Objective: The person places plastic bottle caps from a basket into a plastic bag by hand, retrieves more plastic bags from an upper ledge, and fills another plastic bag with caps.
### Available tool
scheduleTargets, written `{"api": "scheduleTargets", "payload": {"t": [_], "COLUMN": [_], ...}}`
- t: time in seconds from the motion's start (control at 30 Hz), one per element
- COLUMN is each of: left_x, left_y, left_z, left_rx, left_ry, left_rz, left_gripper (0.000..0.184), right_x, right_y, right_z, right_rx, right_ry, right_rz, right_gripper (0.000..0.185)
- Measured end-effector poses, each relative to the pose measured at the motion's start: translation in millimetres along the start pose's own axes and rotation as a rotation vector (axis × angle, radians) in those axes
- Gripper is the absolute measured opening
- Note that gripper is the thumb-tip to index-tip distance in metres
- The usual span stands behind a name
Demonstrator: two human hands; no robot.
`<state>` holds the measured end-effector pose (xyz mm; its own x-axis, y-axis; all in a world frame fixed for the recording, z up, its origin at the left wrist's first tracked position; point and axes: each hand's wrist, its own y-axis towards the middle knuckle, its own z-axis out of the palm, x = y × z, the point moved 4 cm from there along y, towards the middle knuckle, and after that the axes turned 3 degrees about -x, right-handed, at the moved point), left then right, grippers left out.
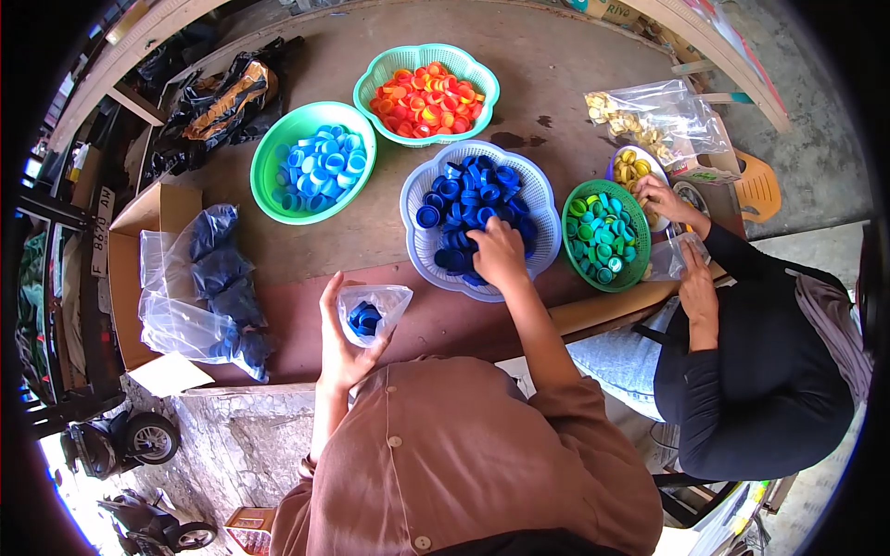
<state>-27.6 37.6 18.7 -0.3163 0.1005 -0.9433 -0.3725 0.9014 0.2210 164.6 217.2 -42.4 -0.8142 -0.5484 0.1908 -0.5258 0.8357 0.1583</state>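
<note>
My left hand [341,352] is closed round a clear plastic bag [394,301], keeping its mouth spread. A few dark blue bottle caps [364,320] lie inside the bag. My right hand [501,252] reaches into a lavender basket [416,255] and its fingers are bent on the dark blue bottle caps [473,190] there. Its fingertips are partly hidden, so how many caps it grips cannot be seen.
Nearby stand a bowl [263,190] of light blue caps, a basket [491,88] of red-orange caps and a green basket [607,285] of teal caps. At left, a cardboard box [125,278] holds filled bags [227,278]. A co-worker's hands [697,292] work at right beside yellow caps [630,167].
</note>
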Motion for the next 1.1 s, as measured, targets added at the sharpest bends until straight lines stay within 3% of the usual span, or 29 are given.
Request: {"api": "scheduleTargets", "payload": {"t": [0.17,0.4,0.47,0.67,0.73,0.8,0.87,1.0,1.1], "left_x": [0,2,1,-5,-3,-2,-2,-5,-3], "left_y": [-1,-2,-2,-1,-1,-1,0,-1,-1], "left_z": [4,6,5,1,1,2,5,10,12], "left_rx": [0.004,0.026,0.021,-0.005,0.000,0.002,0.004,0.040,0.062], "left_ry": [0.012,-0.016,-0.020,0.014,-0.002,-0.002,-0.003,-0.016,-0.019], "left_rz": [-0.010,-0.023,-0.021,0.024,0.017,0.015,0.014,0.001,0.005], "left_gripper": [0.088,0.090,0.090,0.087,0.087,0.087,0.087,0.088,0.088], "right_x": [-21,7,20,16,8,-5,-14,-9,-1], "right_y": [-6,9,12,10,5,-1,-9,-24,-29], "right_z": [-22,-17,-2,30,25,24,26,5,-9], "right_rx": [-0.051,-0.046,0.032,-0.045,-0.134,-0.086,0.150,0.161,-0.004], "right_ry": [0.036,0.066,-0.073,-0.137,0.193,0.587,1.035,1.261,1.310], "right_rz": [0.120,0.059,0.071,0.074,0.125,0.243,0.439,0.446,0.445], "right_gripper": [0.025,0.014,0.028,0.028,0.025,0.023,0.026,0.029,0.032]}}
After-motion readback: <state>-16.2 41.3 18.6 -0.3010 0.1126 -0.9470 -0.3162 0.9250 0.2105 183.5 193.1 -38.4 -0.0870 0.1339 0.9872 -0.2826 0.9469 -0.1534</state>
